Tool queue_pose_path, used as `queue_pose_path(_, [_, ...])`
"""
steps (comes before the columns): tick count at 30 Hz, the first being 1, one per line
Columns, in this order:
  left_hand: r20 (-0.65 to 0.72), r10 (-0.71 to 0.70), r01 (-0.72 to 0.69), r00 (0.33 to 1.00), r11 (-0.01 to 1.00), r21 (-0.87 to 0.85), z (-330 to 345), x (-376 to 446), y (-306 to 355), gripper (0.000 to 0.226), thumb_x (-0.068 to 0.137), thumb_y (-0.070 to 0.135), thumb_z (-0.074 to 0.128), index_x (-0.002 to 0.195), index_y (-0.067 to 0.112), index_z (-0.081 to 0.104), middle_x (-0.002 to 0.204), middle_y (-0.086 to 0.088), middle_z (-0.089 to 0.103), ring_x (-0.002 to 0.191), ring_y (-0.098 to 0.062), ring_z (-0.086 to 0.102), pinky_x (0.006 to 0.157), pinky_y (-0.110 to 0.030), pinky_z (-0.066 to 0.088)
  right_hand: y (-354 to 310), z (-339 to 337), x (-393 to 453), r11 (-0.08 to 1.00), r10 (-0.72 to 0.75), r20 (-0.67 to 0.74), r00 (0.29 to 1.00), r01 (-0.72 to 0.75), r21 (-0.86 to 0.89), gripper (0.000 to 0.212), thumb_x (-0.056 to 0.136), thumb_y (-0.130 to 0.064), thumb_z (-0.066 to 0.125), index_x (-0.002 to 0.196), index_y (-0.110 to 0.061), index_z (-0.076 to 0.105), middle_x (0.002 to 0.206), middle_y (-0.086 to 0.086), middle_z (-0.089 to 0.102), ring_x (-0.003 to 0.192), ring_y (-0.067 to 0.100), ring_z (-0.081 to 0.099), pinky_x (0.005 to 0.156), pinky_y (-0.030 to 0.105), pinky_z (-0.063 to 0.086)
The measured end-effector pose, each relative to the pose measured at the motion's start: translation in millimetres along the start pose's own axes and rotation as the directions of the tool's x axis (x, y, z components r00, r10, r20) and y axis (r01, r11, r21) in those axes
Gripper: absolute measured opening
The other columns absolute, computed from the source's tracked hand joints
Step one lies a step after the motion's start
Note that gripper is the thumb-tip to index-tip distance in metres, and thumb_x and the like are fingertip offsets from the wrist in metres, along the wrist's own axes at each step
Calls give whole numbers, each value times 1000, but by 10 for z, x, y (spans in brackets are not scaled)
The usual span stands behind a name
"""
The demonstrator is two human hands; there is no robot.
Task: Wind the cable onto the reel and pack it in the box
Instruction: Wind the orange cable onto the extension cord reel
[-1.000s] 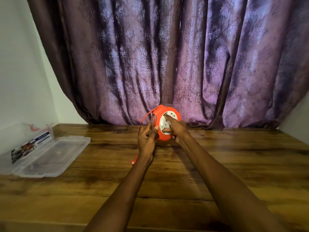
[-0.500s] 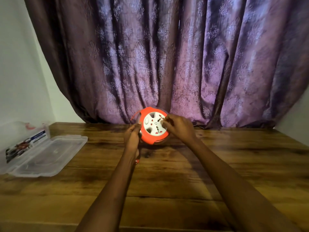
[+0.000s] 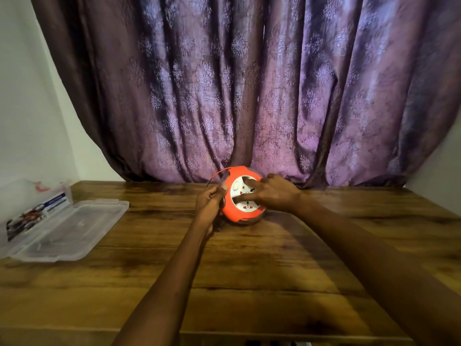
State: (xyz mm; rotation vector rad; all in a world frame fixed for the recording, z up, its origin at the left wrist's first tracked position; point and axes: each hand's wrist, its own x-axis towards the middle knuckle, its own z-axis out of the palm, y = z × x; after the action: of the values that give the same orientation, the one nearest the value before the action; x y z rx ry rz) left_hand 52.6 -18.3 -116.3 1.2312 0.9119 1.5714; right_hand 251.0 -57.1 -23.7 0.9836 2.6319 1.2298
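Toward the far middle of the wooden tabletop (image 3: pixel 249 265), just before the curtain: one round orange reel (image 3: pixel 239 213), tilted, white socket face (image 3: pixel 243 193) turned toward the camera and slightly up. Lower edge at or just above the wood; contact not clear from this view.

Right hand (image 3: pixel 274 193): on the reel's right side, reaching across the socket face. Fingers (image 3: pixel 249 183) spread and pressed on the white face, one near the top, another lower across the middle. Palm beside the right rim. Open-fingered press, not a closed grip.

Left hand (image 3: pixel 208 204): touching the reel's left rim, just beside it. Fingers curled together and pinched on the orange cable (image 3: pixel 216 175). Cable seen as a thin arc rising from the pinch and curving over to the reel's upper left edge. Remainder of the cable not distinguishable.

Both forearms extended from the near edge, meeting at the reel between the two hands.

Far left of the tabletop, well apart from the reel and both hands: one clear plastic box (image 3: pixel 32 208), open, with printed label visible through its wall. Clear lid (image 3: pixel 74 228) lying flat alongside on the right, joined to or touching the box; which of the two cannot be told.

Behind: purple patterned curtain (image 3: pixel 249 91), pale wall (image 3: pixel 27 108) at left.
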Motion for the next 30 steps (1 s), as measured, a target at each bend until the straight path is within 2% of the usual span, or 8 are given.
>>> queue_pose_path(4, [-9,-6,6,1000,1000,-26,10,-11,-5,19,94,24,68,77,23,76,55,7,49,49,-9,34,50,-26,29,-24,100,35,995,82,-17,996,-81,49,56,86,-32,63,137,-48,50,123,7,65,68,32,69,53,33,47])
queue_pose_path(7, [6,9,-9,1000,998,-66,82,-72,21,14,93,26,69,80,24,73,66,-3,56,56,-13,44,53,-27,39,-70,168,117,938,315,-1,949,-311,149,62,84,-53,61,142,-46,41,120,7,68,85,34,70,64,35,48])
queue_pose_path(10, [-30,-16,10,999,987,-162,187,-97,41,10,94,24,68,98,29,77,80,-6,60,71,-14,53,67,-35,56,-114,161,255,703,638,47,769,-606,373,68,72,-68,60,134,-46,43,107,11,73,92,35,70,75,38,49])
queue_pose_path(15, [-93,0,-21,996,972,-232,205,-121,33,27,96,18,65,122,24,72,91,-3,71,76,-12,63,68,-35,61,-211,137,474,328,787,253,562,-729,601,75,60,-74,62,125,-41,50,115,11,70,106,33,66,85,38,48])
queue_pose_path(18, [-145,25,-60,989,968,-245,260,-142,17,27,95,17,67,121,14,71,103,-8,68,80,-16,60,58,-28,56,-168,119,546,-118,774,477,416,-646,754,78,57,-69,68,119,-22,66,108,8,74,99,28,70,84,38,54])
queue_pose_path(21, [-180,82,-115,980,977,-182,260,-126,-17,33,94,15,68,127,11,69,111,-15,59,87,-22,57,67,-33,55,-213,157,606,-533,666,643,378,-361,765,46,65,-47,81,87,-7,75,63,3,73,52,19,70,46,37,58])
queue_pose_path(24, [-172,120,-142,978,982,-124,193,-99,-52,38,94,17,68,130,8,66,110,-16,59,95,-26,58,86,-51,51,-332,241,656,-627,648,674,355,-254,737,37,64,-43,82,76,-10,71,51,1,69,47,20,68,31,18,33])
queue_pose_path(30, [-158,135,-148,978,986,-72,155,-94,-33,39,93,21,70,131,12,67,122,-24,61,107,-32,63,97,-66,51,-348,207,682,-654,625,688,368,-233,719,33,71,-40,81,78,-11,68,62,5,71,46,17,68,32,18,33])
